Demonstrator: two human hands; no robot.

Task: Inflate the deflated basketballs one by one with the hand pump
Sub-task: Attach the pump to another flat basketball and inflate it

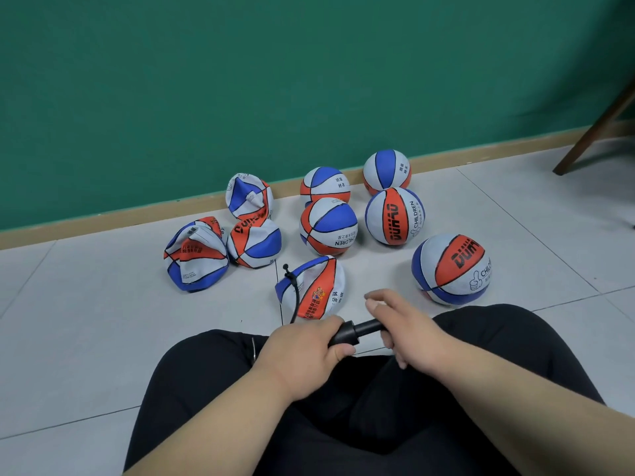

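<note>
The person sits on the tiled floor (pixel 86 304) with the pump (pixel 357 329) lying crosswise above the lap. The left hand (pixel 305 345) wraps its fingers round the thick barrel. The right hand (pixel 402 324) curls over the handle end, which is hidden under the palm, with the forefinger sticking forward. A thin black hose (pixel 294 297) rises from the pump across the flat ball (pixel 316 286), which lies on the floor just in front of the knees. The hose tip stands near the ball's upper left edge, and I cannot tell whether the needle sits in the valve. The step in hand looks like pumping this ball, or getting ready to. To do it well, check the needle first and push it straight in. Then the left hand should hold the barrel steady while the right makes full strokes along the barrel's line, so the hose does not tug loose. Three more crumpled balls (pixel 254 242) wait at the left, and five round balls (pixel 395 216) stand at the right near the green wall (pixel 309 80).
</note>
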